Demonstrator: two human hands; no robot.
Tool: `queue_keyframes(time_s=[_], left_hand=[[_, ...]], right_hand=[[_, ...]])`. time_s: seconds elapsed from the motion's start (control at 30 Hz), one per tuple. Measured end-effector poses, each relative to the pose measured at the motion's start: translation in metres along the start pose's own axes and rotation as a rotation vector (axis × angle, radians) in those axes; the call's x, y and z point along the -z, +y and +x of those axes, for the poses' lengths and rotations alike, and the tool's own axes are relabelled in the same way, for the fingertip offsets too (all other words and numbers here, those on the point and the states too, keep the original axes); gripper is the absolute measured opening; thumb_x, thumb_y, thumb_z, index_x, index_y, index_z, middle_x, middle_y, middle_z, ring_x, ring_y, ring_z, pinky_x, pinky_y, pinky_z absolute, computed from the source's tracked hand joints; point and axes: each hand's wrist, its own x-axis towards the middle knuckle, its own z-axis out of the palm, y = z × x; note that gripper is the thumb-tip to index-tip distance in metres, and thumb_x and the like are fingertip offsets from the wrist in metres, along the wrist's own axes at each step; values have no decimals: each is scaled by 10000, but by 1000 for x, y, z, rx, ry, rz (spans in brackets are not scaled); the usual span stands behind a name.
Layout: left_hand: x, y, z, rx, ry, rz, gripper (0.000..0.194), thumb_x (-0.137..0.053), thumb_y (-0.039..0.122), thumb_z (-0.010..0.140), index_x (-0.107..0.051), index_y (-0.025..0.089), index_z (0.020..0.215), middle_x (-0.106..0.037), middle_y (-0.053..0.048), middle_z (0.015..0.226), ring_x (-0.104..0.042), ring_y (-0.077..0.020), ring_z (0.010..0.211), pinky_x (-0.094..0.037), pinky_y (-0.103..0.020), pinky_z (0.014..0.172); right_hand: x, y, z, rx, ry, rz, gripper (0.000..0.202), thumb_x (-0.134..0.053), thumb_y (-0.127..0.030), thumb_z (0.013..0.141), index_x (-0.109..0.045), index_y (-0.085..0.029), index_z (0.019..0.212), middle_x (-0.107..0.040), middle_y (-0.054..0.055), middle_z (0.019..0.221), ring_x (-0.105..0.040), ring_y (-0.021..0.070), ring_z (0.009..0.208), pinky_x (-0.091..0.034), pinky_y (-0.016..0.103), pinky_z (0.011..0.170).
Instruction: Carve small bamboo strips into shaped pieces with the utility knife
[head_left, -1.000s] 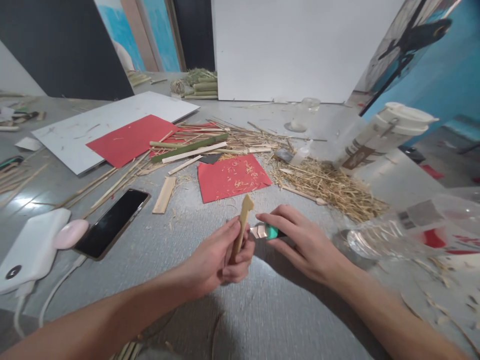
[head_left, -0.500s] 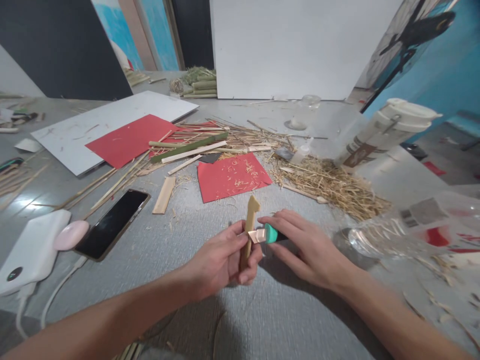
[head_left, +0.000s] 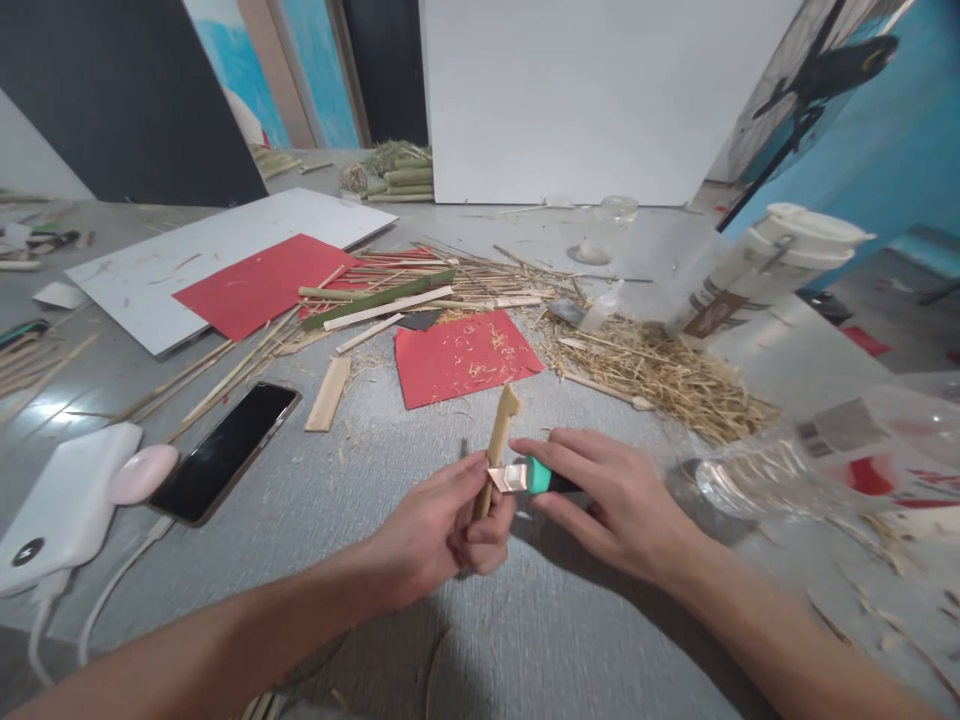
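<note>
A narrow tan strip (head_left: 500,425) with a notched upper end stands tilted in my left hand (head_left: 442,515), whose fingers are wrapped round its lower part. My right hand (head_left: 607,490) grips a utility knife (head_left: 538,475) with a teal collar and a black handle partly hidden by the fingers. The knife's metal blade points left and touches the strip just above my left fingers. Beyond the hands lies a red sheet (head_left: 435,365) scattered with pale shavings.
A phone (head_left: 229,450), a pink object (head_left: 144,473) and a white power bank (head_left: 67,500) lie left. Behind are sticks (head_left: 480,275) and a white board (head_left: 135,265). Straw (head_left: 675,385), a plastic bottle (head_left: 825,460) and a lidded canister (head_left: 765,260) are at right.
The strip has shifted slightly left and leans more to the right at its top. The knife blade has moved a little left along with it, and my left fingers have curled closer.
</note>
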Motion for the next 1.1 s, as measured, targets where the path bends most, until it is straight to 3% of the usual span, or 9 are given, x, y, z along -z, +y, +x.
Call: queue_keyframes(time_s=[0.43,0.6,1.0,1.1], left_hand=[[-5,4,-4,16,-37,29,550,-570,577,1075,-357,219,717,-210,122,551,-108,-55,437,-191,-211,448],[-6,5,-4,29,-35,-25,455,-594,550,1072,-434,220,804,-232,131,556,-107,-61,437,-212,-193,451],[-4,8,-1,51,-35,-87,446,-631,525,1061,-437,215,805,-228,139,554,-95,-60,442,-203,-194,449],[-4,5,0,-12,8,-24,444,-619,526,1067,-428,216,813,-251,132,571,-106,-60,456,-191,-196,456]], right_hand=[[2,-5,-1,84,124,-229,419,-484,-434,1137,-690,-112,1309,-645,43,857,-572,206,738,-387,358,684],[3,-8,-1,72,171,-287,408,-483,-422,1138,-692,-112,1302,-634,43,845,-545,208,727,-363,358,669],[0,-14,0,4,215,-336,373,-523,-408,1124,-708,-119,1268,-669,54,862,-545,208,728,-378,345,688],[0,-15,0,-18,237,-359,354,-534,-401,1121,-713,-127,1257,-670,46,855,-545,204,719,-381,340,687]])
